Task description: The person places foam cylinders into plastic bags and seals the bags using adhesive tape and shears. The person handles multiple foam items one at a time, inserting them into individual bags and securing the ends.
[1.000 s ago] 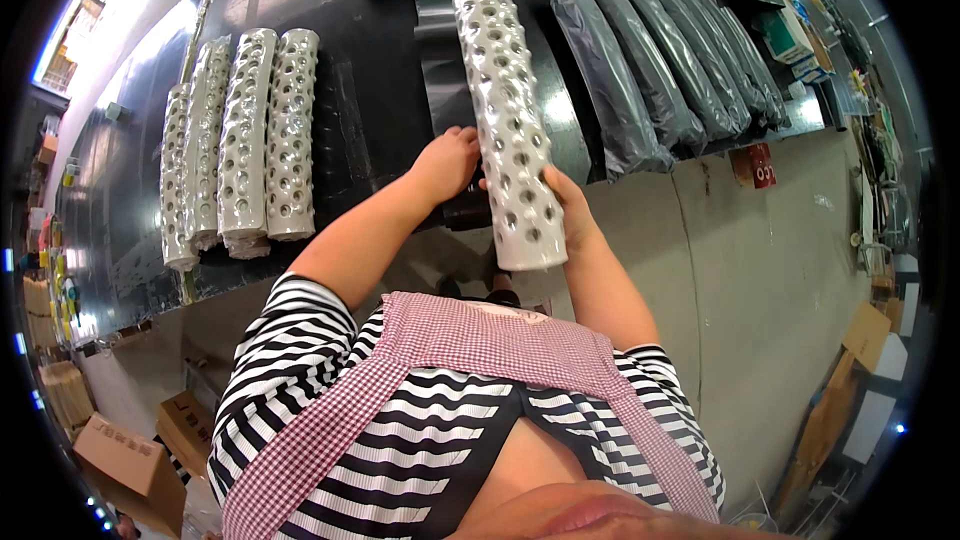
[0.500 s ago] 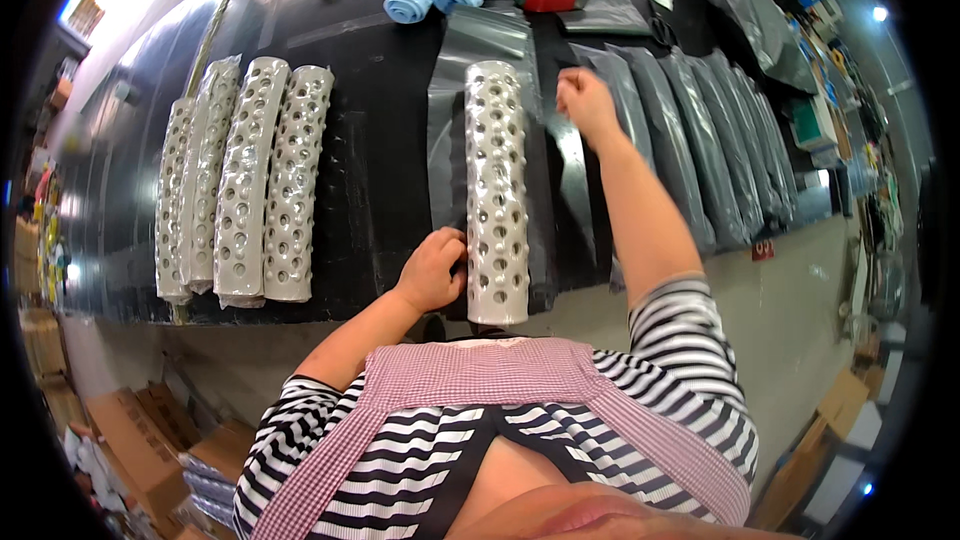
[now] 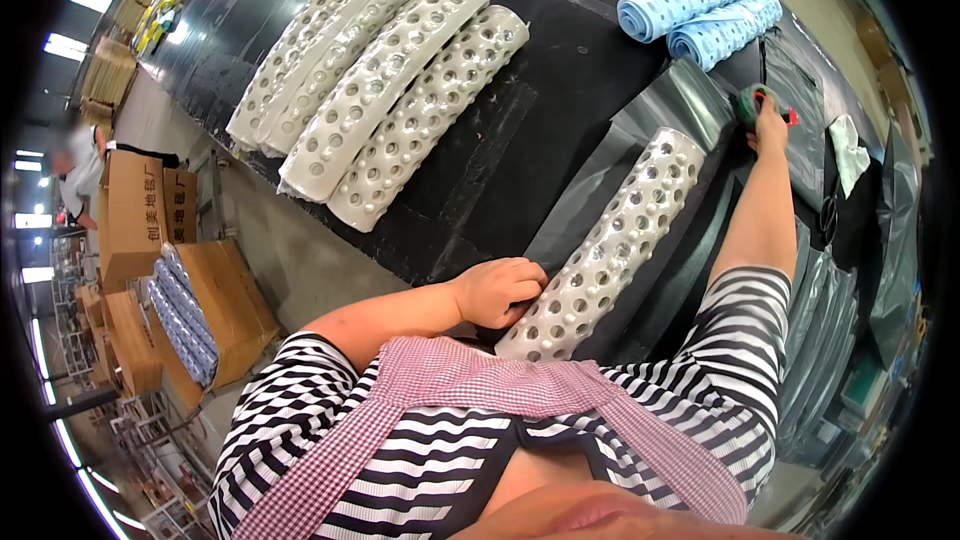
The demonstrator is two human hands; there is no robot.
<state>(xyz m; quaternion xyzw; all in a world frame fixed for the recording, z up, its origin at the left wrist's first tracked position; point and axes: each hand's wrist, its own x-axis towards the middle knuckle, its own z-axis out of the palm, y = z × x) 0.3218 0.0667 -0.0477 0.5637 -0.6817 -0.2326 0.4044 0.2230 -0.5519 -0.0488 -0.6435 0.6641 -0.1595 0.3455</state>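
One off-white rolled mat (image 3: 618, 242), patterned with round holes and wrapped in clear film, is lying slantwise on a grey plastic sheet (image 3: 688, 98) spread over the black tabletop (image 3: 455, 190), its near end pointing toward the checked apron (image 3: 490, 370). The left hand (image 3: 503, 292) is resting right beside the roll's near end, its fingers curling inward; their tips are hiding against the roll and the sheet, so whether they are pinching anything cannot be told. The right hand (image 3: 768, 130) is reaching past the far end and gripping a red tape dispenser (image 3: 790, 117), the fingers bending around it. Four similar wrapped rolls (image 3: 385, 85) are lying side by side to the left, and two pale-blue rolled mats (image 3: 690, 5) beyond.

Judging by looks, the roll is behaving like something fairly light for its bulk, springy rather than rigid, and hardly fragile. Its glossy film is probably making it slippery and ready to roll, so cupping it from both sides near the middle is promising more than pinching the loose wrap.
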